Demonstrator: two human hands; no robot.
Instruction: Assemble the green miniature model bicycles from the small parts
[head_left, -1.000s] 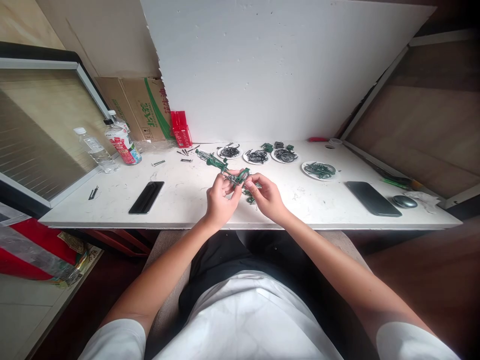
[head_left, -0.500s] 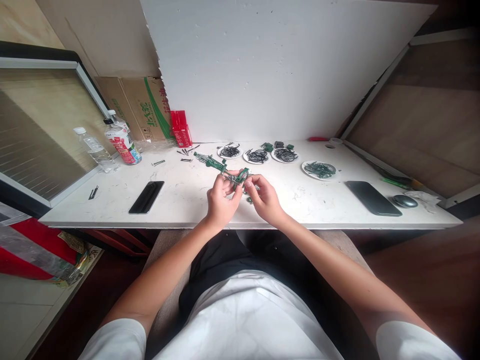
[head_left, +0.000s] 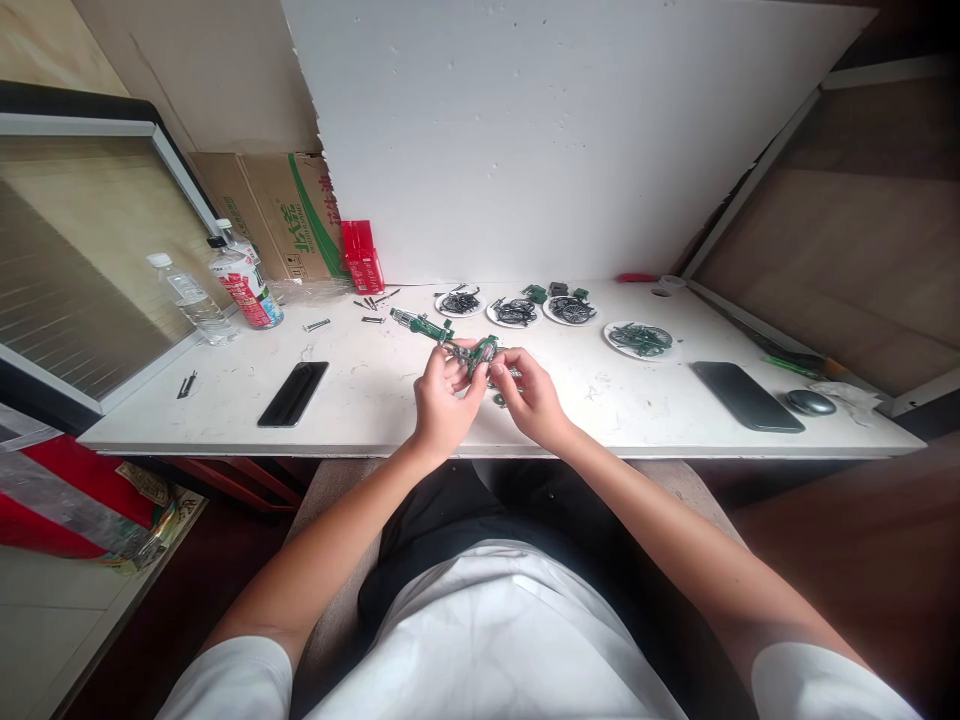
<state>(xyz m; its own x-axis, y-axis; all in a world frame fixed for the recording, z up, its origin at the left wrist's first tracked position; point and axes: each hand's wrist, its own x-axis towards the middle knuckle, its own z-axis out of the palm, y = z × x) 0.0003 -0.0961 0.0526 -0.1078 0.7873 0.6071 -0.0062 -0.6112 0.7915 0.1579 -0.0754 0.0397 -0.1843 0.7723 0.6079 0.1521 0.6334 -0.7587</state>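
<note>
Over the middle of the white table, my left hand [head_left: 444,405] is closed round a small green model bicycle [head_left: 480,354], partly hidden by the fingers. Thumb and fingers of my right hand [head_left: 534,405] are pinched at its right side, nearly touching the left hand; what they grip is too small to make out. Just beyond my left fingers is a green model piece [head_left: 421,326] with silvery parts. A small round green part [head_left: 499,400] shows on the table below my right fingers.
Behind the hands stand plates of black parts [head_left: 516,312] and spoked wheels [head_left: 571,310]; green parts [head_left: 641,340] fill another plate. One phone [head_left: 293,394] lies left, another [head_left: 746,396] right, beside a mouse [head_left: 811,402]. Bottles [head_left: 244,288] and a red box [head_left: 363,258] stand back left.
The green model has turned slightly between my fingers, its wheel end shifting a little. Both hands are in almost the same place.
</note>
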